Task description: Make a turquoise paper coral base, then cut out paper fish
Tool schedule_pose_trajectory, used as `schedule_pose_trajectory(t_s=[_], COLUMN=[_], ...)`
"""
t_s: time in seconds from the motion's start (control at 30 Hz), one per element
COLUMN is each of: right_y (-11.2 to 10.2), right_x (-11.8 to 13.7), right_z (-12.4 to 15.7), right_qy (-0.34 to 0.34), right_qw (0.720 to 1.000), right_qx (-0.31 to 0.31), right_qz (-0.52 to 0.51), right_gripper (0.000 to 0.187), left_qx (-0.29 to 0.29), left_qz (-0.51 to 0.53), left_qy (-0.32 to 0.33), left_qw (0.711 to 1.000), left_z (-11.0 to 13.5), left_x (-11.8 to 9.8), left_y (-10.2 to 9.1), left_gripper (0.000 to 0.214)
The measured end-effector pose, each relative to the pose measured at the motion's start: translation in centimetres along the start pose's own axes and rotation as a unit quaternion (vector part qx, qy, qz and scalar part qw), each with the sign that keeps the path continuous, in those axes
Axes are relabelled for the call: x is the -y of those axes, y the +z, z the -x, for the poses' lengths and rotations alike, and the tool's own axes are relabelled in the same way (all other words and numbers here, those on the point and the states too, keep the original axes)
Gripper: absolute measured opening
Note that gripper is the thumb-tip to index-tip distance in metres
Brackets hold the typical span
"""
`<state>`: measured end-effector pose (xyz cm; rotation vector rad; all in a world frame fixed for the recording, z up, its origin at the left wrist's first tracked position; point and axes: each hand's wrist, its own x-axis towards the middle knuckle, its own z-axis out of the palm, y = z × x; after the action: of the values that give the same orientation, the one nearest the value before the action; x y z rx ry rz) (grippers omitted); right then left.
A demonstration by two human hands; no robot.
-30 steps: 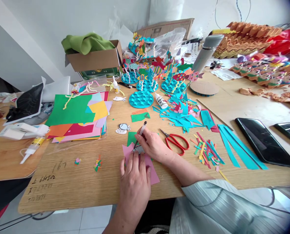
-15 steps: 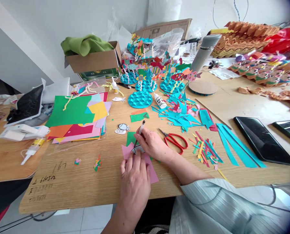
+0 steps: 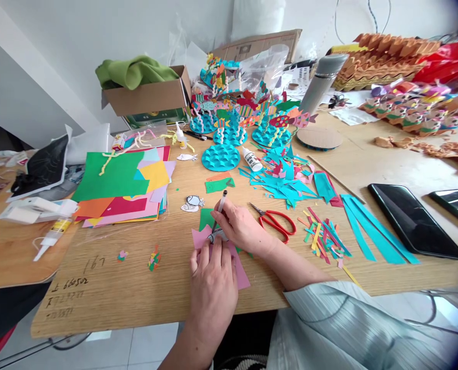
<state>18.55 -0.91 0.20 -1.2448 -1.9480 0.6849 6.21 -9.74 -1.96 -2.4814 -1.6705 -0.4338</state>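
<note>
Three teal paper domes (image 3: 231,137) on your bench (image 3: 98,288) already carry paper fish and twisted stems, while a fourth dome (image 3: 221,157) stands bare. Your right hand (image 3: 239,226) grips a slim pen (image 3: 222,205) upright, its tip down at a small grey paper cut-out (image 3: 217,236), which lies just beneath those fingers and above your left hand (image 3: 212,290). That hand rests on a pink paper sheet (image 3: 241,275); you cannot tell whether it pinches the cut-out.
</note>
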Motion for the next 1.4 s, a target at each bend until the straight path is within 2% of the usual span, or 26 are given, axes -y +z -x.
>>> schedule_pose_trajectory(t_s=[0.97, 1.23, 1.4], right_y=[-0.33, -0.58, -0.66], right_x=[-0.13, -0.41, -0.61], right_z=[-0.16, -0.20, -0.18], right_qy=[0.018, 0.000, 0.019], right_qw=[1.000, 1.000, 1.000], right_qx=[-0.009, -0.020, 0.015], right_qz=[0.005, -0.001, 0.006], right_gripper=[0.013, 0.010, 0.007], left_qx=[0.012, 0.026, 0.028], left_qz=[0.003, -0.005, -0.012], left_qy=[-0.016, -0.016, -0.014], left_qw=[1.000, 1.000, 0.999], left_z=[-0.28, -0.33, -0.16], left_x=[-0.22, -0.20, -0.13], left_y=[-0.34, -0.16, 0.19], left_gripper=[0.030, 0.031, 0.034])
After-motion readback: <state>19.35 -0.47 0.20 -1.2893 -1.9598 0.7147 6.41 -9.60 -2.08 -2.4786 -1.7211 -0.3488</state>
